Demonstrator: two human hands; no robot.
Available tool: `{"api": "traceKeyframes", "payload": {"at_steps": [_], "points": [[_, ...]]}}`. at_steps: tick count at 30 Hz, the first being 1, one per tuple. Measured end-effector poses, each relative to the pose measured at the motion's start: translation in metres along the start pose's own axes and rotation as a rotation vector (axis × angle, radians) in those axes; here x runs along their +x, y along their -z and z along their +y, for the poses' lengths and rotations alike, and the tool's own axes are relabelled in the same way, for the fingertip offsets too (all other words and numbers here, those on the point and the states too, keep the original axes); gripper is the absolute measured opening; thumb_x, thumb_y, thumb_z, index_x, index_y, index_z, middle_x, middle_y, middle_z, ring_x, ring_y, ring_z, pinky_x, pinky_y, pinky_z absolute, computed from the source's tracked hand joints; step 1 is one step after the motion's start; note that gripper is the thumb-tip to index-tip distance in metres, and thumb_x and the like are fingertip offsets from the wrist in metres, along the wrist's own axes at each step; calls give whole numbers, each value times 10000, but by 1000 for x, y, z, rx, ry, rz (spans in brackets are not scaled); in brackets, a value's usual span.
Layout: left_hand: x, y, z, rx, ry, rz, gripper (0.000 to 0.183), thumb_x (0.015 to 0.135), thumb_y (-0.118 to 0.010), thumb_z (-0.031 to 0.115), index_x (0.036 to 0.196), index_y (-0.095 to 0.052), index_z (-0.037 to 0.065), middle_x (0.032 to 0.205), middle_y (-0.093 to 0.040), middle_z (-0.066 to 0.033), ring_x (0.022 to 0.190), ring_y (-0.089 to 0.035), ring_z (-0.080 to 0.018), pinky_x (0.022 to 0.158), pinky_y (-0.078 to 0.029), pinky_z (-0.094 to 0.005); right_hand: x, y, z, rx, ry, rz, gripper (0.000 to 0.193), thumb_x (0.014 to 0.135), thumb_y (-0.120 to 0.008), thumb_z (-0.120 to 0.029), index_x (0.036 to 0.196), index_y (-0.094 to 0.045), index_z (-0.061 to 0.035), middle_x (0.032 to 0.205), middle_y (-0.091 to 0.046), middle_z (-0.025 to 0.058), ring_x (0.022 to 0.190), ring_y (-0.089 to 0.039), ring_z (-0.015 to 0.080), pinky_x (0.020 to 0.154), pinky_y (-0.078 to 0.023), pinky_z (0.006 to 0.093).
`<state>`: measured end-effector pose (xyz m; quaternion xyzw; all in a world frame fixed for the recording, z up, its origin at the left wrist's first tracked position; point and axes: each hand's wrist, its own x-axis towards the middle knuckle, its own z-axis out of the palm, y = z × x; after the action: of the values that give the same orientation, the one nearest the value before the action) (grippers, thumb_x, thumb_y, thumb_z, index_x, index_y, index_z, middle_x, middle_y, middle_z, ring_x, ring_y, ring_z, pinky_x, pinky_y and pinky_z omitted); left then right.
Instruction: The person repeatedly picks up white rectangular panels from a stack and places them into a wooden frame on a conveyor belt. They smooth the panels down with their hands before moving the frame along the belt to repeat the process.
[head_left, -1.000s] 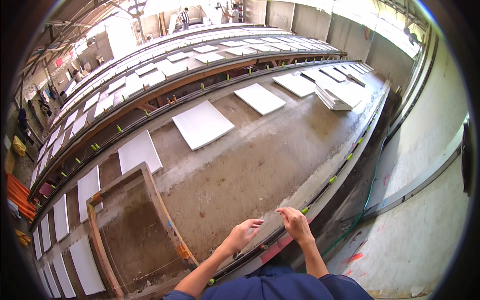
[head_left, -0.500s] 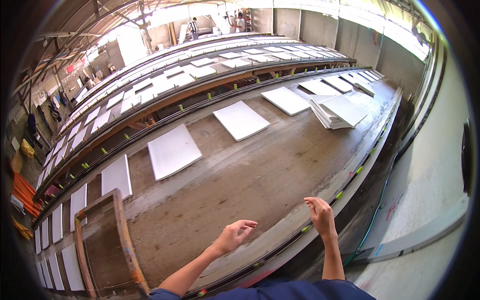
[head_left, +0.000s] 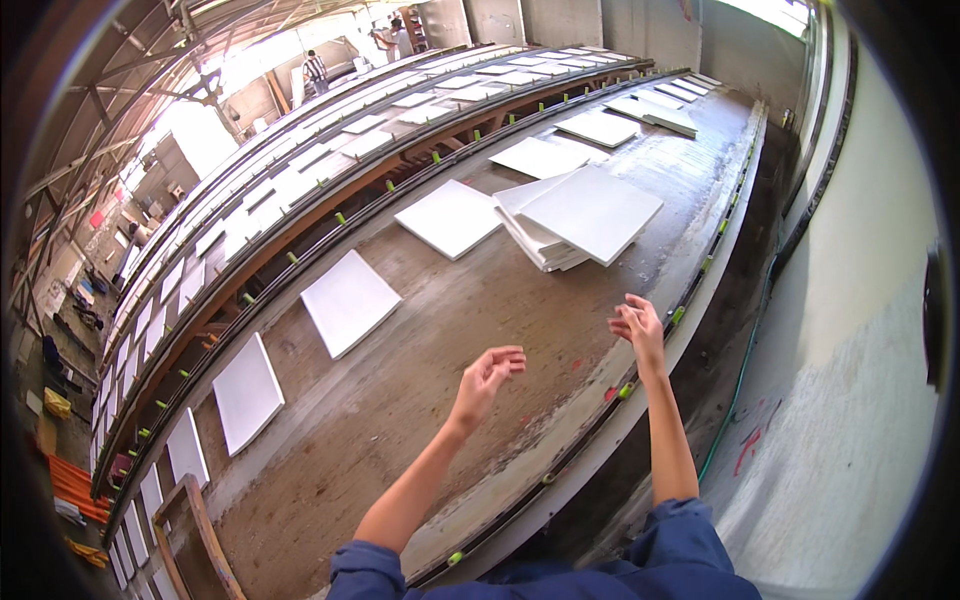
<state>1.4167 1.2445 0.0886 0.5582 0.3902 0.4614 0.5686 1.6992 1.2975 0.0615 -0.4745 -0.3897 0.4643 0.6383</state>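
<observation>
Over the long brown table my left hand hovers with its fingers loosely bent and nothing in it. Closer to the table's right edge, my right hand is raised, its fingers apart and also holding nothing. Ahead of both hands lies an uneven stack of flat white rectangular sheets, the upper ones turned askew over those below. Neither hand touches it; the right is the nearer. Single white sheets, such as one left of the stack and another further left, lie spaced along the table's far side.
A wooden frame rests on the table at the lower left. Green clips dot the rail along the near edge. Beyond, parallel tables carry more white sheets. A pale wall stands at right; people are far off.
My view has moved forward along the table, so the stack is nearer and the wooden frame has slid toward the lower left. Both hands reach further forward, still holding nothing.
</observation>
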Motion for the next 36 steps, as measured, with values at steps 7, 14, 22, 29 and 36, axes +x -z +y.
{"api": "traceKeyframes", "payload": {"at_steps": [7,14,22,29,36], "points": [[149,-43,-26,-38,90,153,371,928,-449,138,1293,-408,87,1247,-504,-65,1113,-510,-144,924,-402,-281,114,-23,21,316,-281,65,684,838,-665,-217,1281,-225,61,1077,-466,193,853,-620,272,728,-558,340],[186,-65,-42,-87,119,152,418,932,-447,135,1332,-335,98,1285,-464,-79,1116,-508,-158,942,-393,-312,131,-29,21,379,-201,84,357,867,-527,11,1158,-362,135,1052,-505,185,888,-607,252,796,-578,335],[168,-61,-22,-215,24,198,740,904,-470,479,1444,-44,207,1314,-407,-143,1140,-493,-245,946,-424,-404,83,-24,-16,309,-116,-58,300,868,-528,1,1141,-439,86,1024,-594,161,902,-625,221,805,-557,347],[100,0,23,-498,-139,397,692,893,-387,583,1436,-118,250,1355,-358,-173,1123,-501,-262,970,-421,-416,9,-39,-39,229,-114,-290,338,862,-580,-57,1176,-478,12,1001,-642,112,909,-622,153,803,-522,290],[-40,102,73,-114,-135,459,611,874,-580,352,1391,-292,200,1309,-491,-62,1121,-529,-182,984,-413,-363,-68,-92,-51,161,-198,-652,364,848,-626,-83,1175,-489,2,986,-655,108,898,-607,113,781,-479,241]]}}
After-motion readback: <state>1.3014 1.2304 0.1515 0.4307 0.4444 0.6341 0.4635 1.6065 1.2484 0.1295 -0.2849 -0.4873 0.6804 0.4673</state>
